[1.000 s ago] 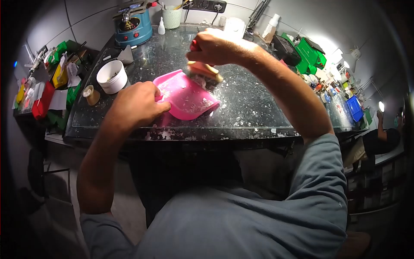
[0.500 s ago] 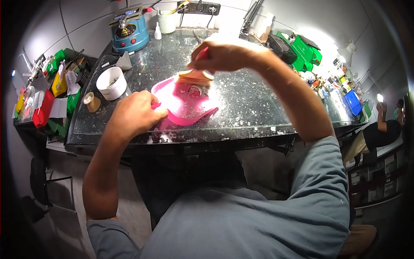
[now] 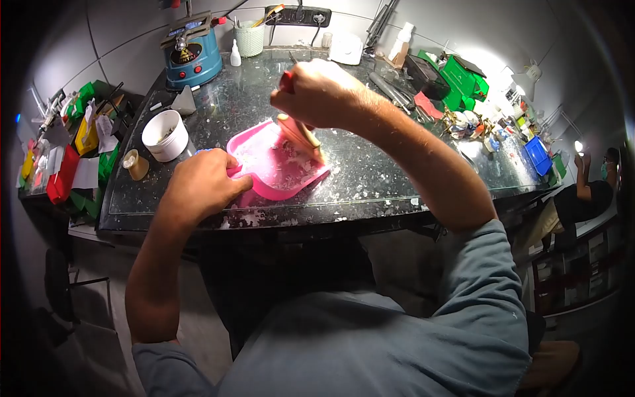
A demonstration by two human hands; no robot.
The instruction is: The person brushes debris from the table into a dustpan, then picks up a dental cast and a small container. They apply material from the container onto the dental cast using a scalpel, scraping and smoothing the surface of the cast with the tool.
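A pink dustpan [image 3: 271, 188] lies on the dark, speckled worktop, with whitish scraps inside it. My left hand [image 3: 204, 185] is closed round its handle at the left side. Above the pan, my right hand [image 3: 317, 96] grips the red handle of a hand brush [image 3: 301, 135]. The brush is tilted, its wooden body and bristles at the pan's right side, near the open edge. My right fist hides part of the brush handle. White flakes and dust are scattered on the worktop around the pan.
Left of the pan stand a white tub [image 3: 165, 139] and a small tan cup [image 3: 135, 165]. A blue machine [image 3: 193, 59] and a pen holder [image 3: 249, 40] are at the back. Green bins [image 3: 463, 83] and clutter fill the right side. Another person [image 3: 585, 205] is at far right.
The brush has turned from lying level across the pan's back to a steep tilt at its right side. My right hand has shifted slightly left. The left hand still holds the dustpan.
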